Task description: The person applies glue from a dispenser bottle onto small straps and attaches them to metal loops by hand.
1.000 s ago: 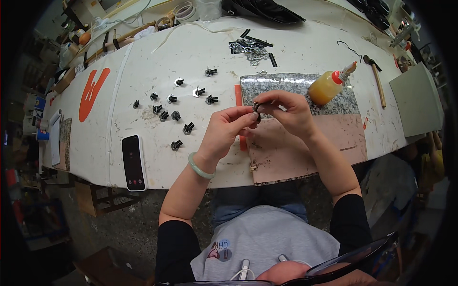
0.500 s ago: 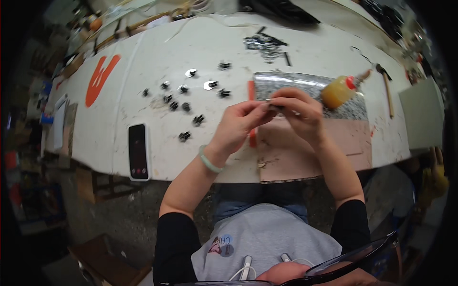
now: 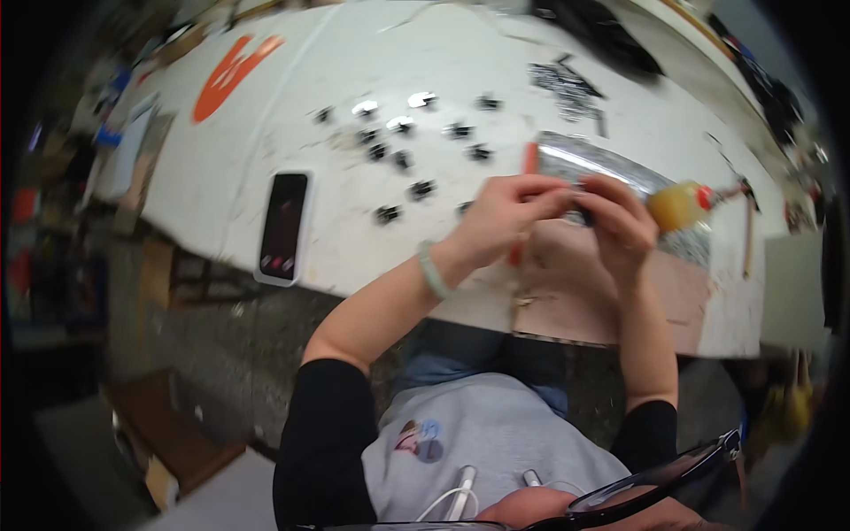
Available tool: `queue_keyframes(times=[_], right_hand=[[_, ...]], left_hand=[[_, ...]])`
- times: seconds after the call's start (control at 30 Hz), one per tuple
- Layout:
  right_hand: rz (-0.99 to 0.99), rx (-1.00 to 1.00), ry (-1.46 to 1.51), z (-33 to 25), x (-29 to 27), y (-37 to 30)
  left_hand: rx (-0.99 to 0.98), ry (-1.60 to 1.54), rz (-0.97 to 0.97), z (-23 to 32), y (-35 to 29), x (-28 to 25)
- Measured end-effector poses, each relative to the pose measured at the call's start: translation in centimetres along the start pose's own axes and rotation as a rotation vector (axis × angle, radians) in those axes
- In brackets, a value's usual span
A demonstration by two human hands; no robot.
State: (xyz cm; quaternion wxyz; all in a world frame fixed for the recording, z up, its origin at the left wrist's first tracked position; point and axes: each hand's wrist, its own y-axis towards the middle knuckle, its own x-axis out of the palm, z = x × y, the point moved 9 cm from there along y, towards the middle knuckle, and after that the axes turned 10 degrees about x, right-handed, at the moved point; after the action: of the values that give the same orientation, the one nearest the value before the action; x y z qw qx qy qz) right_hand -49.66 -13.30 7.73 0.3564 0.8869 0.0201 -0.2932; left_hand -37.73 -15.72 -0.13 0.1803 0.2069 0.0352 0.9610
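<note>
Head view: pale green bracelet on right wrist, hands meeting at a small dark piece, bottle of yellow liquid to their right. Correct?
No: the head view shows the pale green bracelet on the wrist of the left hand, not the right hand. Both hands meet at a small dark piece, bottle of yellow liquid to their right.

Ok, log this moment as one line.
left hand: pinching dark piece, blurred | right hand: pinching same piece | phone: left of hands | bottle: right of hands

Left hand (image 3: 498, 219) and right hand (image 3: 622, 232), fingers (image 3: 529, 184) around a small dark piece (image 3: 582, 215), near a pink sheet (image 3: 567, 296)
</note>
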Motion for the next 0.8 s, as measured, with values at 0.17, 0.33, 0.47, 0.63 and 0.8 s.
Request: queue_keyframes(times=[0.17,0.33,0.47,0.63,0.8], right_hand=[[0.023,-0.082,0.017,-0.4,0.4,0.3],[0.036,-0.13,0.047,-0.3,-0.1,0.1],[0.02,-0.16,0.007,-0.8,0.0,0.2],[0.035,-0.23,0.021,-1.5,-0.1,-0.1],[0.01,-0.265,0.005,-1.9,0.1,-0.1]], left_hand=[[-0.101,-0.11,0.039,-0.4,-0.8,-0.4],[-0.143,-0.113,0.06,-0.8,-0.4,0.2],[-0.028,-0.084,0.111,-0.6,-0.2,-0.7],[0.094,0.031,0.138,0.3,-0.3,-1.0],[0.261,0.213,0.202,2.1,-0.6,-1.5]])
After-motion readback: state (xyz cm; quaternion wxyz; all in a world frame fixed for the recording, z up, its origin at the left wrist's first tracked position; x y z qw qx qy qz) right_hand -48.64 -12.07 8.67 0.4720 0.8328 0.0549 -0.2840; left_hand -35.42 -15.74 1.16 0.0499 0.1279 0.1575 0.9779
